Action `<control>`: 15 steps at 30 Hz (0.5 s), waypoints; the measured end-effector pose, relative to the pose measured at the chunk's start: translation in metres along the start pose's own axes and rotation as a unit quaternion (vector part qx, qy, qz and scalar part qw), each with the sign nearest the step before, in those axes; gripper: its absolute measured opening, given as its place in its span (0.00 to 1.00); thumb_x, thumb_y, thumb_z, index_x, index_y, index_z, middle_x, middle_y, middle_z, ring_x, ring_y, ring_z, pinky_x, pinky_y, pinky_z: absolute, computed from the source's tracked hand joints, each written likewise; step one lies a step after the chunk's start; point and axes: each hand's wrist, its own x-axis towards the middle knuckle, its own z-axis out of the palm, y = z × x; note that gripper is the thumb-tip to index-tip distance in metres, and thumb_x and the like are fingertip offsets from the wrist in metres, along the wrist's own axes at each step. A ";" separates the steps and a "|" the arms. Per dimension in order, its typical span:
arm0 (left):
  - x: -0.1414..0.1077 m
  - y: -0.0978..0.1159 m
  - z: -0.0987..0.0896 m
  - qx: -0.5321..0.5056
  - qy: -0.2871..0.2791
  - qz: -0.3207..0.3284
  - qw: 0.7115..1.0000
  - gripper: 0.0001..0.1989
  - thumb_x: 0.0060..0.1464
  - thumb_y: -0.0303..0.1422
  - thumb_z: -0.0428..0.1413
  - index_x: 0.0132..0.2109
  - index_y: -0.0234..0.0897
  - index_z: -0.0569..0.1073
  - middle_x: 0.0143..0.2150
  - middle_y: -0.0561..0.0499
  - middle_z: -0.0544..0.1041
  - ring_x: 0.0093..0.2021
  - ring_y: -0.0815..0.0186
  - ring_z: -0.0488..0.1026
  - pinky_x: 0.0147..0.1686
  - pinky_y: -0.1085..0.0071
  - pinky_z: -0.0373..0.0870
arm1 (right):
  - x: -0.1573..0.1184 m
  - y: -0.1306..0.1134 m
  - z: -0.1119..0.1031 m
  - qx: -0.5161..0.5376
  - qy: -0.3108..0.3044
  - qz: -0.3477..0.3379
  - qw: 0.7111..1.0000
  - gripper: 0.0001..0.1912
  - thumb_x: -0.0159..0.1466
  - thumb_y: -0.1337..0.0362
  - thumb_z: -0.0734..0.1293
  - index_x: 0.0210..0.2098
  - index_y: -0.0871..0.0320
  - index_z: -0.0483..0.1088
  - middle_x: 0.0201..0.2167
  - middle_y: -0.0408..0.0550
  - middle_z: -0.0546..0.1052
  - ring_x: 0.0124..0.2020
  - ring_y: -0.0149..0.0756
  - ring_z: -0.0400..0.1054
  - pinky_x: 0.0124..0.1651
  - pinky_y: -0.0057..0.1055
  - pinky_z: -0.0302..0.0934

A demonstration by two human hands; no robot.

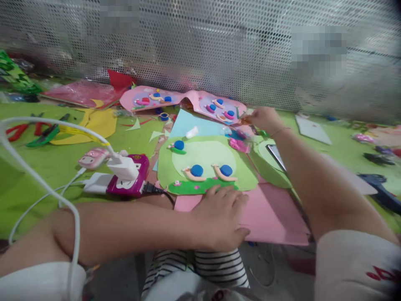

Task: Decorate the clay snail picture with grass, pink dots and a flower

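My left hand (pixel 222 217) lies flat, fingers stretched, over pink paper (pixel 275 213) and the lower edge of a green foam sheet (pixel 247 171). Clay snails with blue shells sit on that sheet: one snail (pixel 178 146) at upper left, another snail (pixel 196 172) at lower middle, a third snail (pixel 225 171) to its right. A dark green clay strip (pixel 188 187) runs along the bottom. My right hand (pixel 266 119) reaches far forward, fingers pinched by a small brownish, shiny bit; what they hold is unclear. Beside it stands a pink folded panel (pixel 194 100) bearing several clay snails.
A purple power strip (pixel 139 175) with white plugs and cables is at the left, the cable (pixel 77 225) crossing my left arm. Pliers (pixel 46 131) lie farther left. A phone (pixel 275 156) rests under my right forearm. Perforated metal (pixel 200 50) walls off the back.
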 end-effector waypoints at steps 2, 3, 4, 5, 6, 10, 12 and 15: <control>0.000 0.000 -0.001 -0.051 0.019 -0.025 0.998 0.31 0.55 0.40 0.50 0.61 0.27 0.55 0.60 0.37 0.62 0.60 0.50 0.56 0.59 0.48 0.50 | -0.022 -0.003 -0.022 0.047 -0.005 -0.015 0.999 0.18 0.67 0.59 0.56 0.43 0.68 0.67 0.38 0.56 0.74 0.35 0.32 0.67 0.37 0.30 0.61; 0.000 0.000 -0.001 -0.086 0.028 -0.036 0.995 0.32 0.55 0.40 0.50 0.62 0.28 0.53 0.61 0.37 0.60 0.61 0.51 0.55 0.59 0.48 0.49 | -0.036 -0.006 -0.033 0.071 -0.011 -0.033 0.997 0.18 0.68 0.58 0.54 0.44 0.65 0.67 0.36 0.54 0.74 0.32 0.30 0.66 0.34 0.29 0.59; 0.001 -0.001 -0.002 -0.133 0.037 -0.047 0.989 0.33 0.55 0.40 0.51 0.63 0.29 0.51 0.62 0.37 0.59 0.62 0.52 0.54 0.60 0.48 0.50 | -0.052 -0.011 -0.043 0.096 -0.025 -0.058 0.993 0.17 0.67 0.57 0.54 0.45 0.61 0.67 0.35 0.50 0.75 0.30 0.28 0.66 0.31 0.28 0.58; 0.002 -0.002 -0.002 -0.190 0.048 -0.055 0.979 0.34 0.54 0.41 0.51 0.63 0.31 0.50 0.62 0.37 0.59 0.62 0.53 0.54 0.60 0.50 0.51 | -0.070 -0.017 -0.052 0.132 -0.034 -0.088 0.987 0.16 0.66 0.55 0.56 0.44 0.58 0.67 0.33 0.47 0.75 0.28 0.28 0.65 0.30 0.27 0.57; 0.003 -0.004 -0.003 -0.258 0.061 -0.057 0.962 0.36 0.54 0.42 0.53 0.63 0.32 0.48 0.62 0.37 0.59 0.62 0.54 0.56 0.59 0.52 0.55 | -0.088 -0.024 -0.058 0.208 -0.059 -0.146 0.965 0.14 0.62 0.55 0.60 0.41 0.58 0.68 0.30 0.46 0.75 0.29 0.29 0.66 0.31 0.27 0.58; 0.012 -0.007 -0.002 -0.511 0.102 -0.049 0.852 0.32 0.47 0.43 0.60 0.55 0.34 0.57 0.51 0.41 0.68 0.46 0.63 0.71 0.44 0.65 0.71 | -0.154 -0.059 -0.059 0.155 -0.091 -0.309 0.934 0.07 0.57 0.56 0.64 0.31 0.49 0.70 0.31 0.42 0.75 0.29 0.32 0.67 0.32 0.30 0.60; 0.016 -0.007 -0.001 -0.559 0.098 -0.095 0.818 0.23 0.51 0.42 0.57 0.49 0.33 0.62 0.38 0.48 0.72 0.32 0.70 0.72 0.33 0.71 0.72 | -0.174 -0.070 -0.056 0.123 -0.058 -0.327 0.935 0.09 0.61 0.59 0.59 0.33 0.49 0.70 0.31 0.45 0.74 0.29 0.33 0.67 0.32 0.32 0.60; 0.017 -0.008 0.000 -0.574 0.075 -0.127 0.806 0.17 0.56 0.40 0.52 0.46 0.32 0.64 0.28 0.54 0.70 0.20 0.77 0.66 0.23 0.78 0.67 | -0.183 -0.067 -0.062 0.125 -0.021 -0.281 0.951 0.11 0.61 0.52 0.60 0.38 0.45 0.71 0.37 0.45 0.74 0.36 0.38 0.69 0.34 0.35 0.64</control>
